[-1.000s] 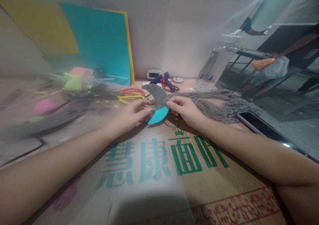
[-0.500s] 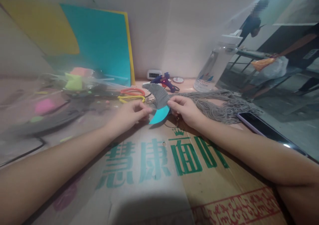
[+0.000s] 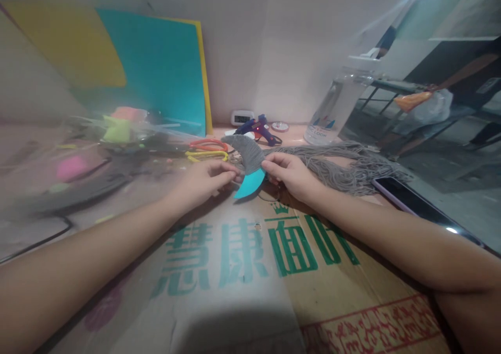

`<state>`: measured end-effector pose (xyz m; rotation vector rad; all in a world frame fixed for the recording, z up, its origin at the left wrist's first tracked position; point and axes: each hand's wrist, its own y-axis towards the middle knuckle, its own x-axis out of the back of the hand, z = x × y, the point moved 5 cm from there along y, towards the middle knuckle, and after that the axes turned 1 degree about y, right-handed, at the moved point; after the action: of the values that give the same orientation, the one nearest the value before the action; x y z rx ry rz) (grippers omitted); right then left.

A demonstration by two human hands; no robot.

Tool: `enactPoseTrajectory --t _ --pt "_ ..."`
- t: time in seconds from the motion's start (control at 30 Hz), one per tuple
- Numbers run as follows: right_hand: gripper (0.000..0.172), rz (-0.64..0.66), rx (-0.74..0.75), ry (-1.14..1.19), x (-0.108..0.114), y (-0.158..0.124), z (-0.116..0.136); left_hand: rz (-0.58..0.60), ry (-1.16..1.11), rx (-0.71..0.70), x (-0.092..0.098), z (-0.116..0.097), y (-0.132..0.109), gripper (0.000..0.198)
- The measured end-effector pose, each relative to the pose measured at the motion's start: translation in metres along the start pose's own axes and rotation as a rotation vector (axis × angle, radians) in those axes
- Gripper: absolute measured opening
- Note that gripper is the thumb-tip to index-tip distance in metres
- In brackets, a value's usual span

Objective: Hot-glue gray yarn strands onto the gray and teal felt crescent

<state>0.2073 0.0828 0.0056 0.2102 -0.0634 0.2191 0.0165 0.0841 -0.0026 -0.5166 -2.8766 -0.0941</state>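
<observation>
A crescent-shaped card is held up over the cardboard. Its upper part is wrapped in grey cord, while the lower tip shows bare turquoise. My right hand pinches its right edge between thumb and fingers, where the wrapping ends. At the left edge, the thumb and finger of my left hand are pressed together against the card. Whether a strand of cord is also between these fingertips cannot be made out. A loose bundle of grey cord lies just beyond my right hand.
Printed cardboard covers the tabletop. Behind my hands are orange- and yellow-handled tools, a blue glue gun and a small digital clock. A clear bottle and a phone stand right; turquoise sheet leans left.
My left fingertips have moved slightly right, up to the card's edge. The card has dropped and tilted a little, and my right hand has shifted slightly left.
</observation>
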Motion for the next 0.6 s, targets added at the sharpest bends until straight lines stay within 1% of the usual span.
enactPoseTrajectory --t 0.13,0.3,0.43,0.6 --pt "0.028 0.009 0.007 -0.014 -0.0008 -0.0003 0.0014 -0.009 0.044 0.011 0.0022 0.0019 0.0009 0.016" --pt "0.028 0.021 -0.003 -0.030 -0.0023 -0.0017 0.0026 -0.004 0.089 -0.004 0.0037 0.0042 0.0017 0.024" --pt "0.028 0.038 -0.022 0.023 -0.0048 -0.0044 0.0023 0.021 0.083 0.002 0.0010 0.0006 -0.0011 0.029" --pt "0.028 0.068 -0.044 0.078 -0.0078 -0.0066 0.0018 0.029 0.053 0.006 -0.0025 -0.0029 -0.0037 0.027"
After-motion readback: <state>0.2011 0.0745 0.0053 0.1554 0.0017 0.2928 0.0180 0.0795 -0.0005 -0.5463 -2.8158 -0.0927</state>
